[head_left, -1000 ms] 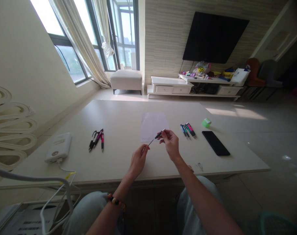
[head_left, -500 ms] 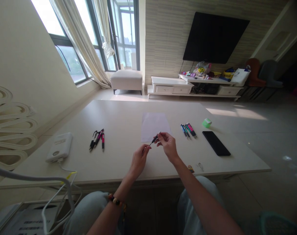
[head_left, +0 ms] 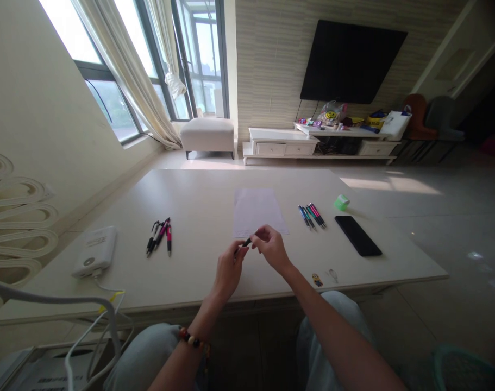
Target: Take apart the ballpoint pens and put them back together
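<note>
A black pen part [head_left: 248, 242] runs between my two hands above the near edge of the paper. My left hand [head_left: 230, 266] pinches its lower left end. My right hand [head_left: 270, 247] is closed on the upper right end, thumb and fingertips together. Fingers cover much of the part, so whether it is one piece or two I cannot make out. Beyond my hands lies a white sheet of paper [head_left: 257, 209]. To the left is a small pile of pens [head_left: 160, 236]; to the right, several pens with coloured barrels [head_left: 312, 216] lie side by side.
On the white table [head_left: 190, 212] are a white power bank [head_left: 98, 252] with a cable at left, a black phone [head_left: 358, 235] and a green tape dispenser [head_left: 342, 202] at right. A small cartoon sticker [head_left: 317, 279] lies near the front edge.
My hands have come closer together. The thin dark rod that showed between them is now covered, and the black part lies nearer my left fingers. The view has shifted slightly.
</note>
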{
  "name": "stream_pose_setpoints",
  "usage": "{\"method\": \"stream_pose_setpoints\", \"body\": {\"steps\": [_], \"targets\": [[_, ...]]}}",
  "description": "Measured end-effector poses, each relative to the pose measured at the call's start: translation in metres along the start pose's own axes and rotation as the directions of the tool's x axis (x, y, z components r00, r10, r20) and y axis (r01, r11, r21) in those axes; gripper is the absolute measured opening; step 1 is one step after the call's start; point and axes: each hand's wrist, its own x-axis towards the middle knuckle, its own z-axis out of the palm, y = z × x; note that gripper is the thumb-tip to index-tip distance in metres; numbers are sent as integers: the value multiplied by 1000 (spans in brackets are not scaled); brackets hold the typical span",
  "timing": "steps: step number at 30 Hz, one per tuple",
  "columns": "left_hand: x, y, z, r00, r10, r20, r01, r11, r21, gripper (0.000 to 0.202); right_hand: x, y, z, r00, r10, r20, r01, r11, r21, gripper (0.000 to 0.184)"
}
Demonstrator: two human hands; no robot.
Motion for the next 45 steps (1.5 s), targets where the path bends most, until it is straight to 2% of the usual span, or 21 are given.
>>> {"method": "stream_pose_setpoints", "body": {"steps": [4,7,12,16,20,24,27,31,34,38,41,45], "targets": [[-1,0,1,1000,25,8,-25,999,23,30,0,-3,-3,1000,-6,15,7,999,-43,23],[-1,1,2,999,49,5,-49,998,48,30,1,-3,-3,999,41,12,-41,999,16,26],[3,-2,3,999,47,-23,-46,998,44,32,5,0,-5,990,76,119,-87,992,92,35],[3,-4,5,999,36,-11,-36,999,26,31,5,3,-3,994,106,-4,-105,990,92,35],[3,-2,6,1000,23,-3,-23,1000,20,31,3,2,-1,985,153,83,-166,968,185,37],[4,-1,6,1000,14,2,-14,1000,-2,31,4,2,0,991,132,-26,-126,980,155,35],[4,-2,6,1000,7,7,-7,1000,-4,30,5,4,-2,985,163,62,-173,960,221,36],[4,-3,8,1000,-1,16,1,1000,-20,31,7,4,-6,979,205,16,-203,952,230,36],[4,-2,9,1000,-8,23,9,1000,-29,31,7,3,-8,969,222,107,-244,921,302,37],[4,-1,9,1000,-15,20,16,999,-45,30,8,2,-7,977,210,31,-211,951,227,33],[4,-1,10,1000,-9,7,9,999,-52,30,7,2,-6,970,213,116,-238,932,275,36],[4,-3,10,1000,2,-3,-2,998,-61,30,6,1,-7,974,214,74,-225,954,196,35]]}}
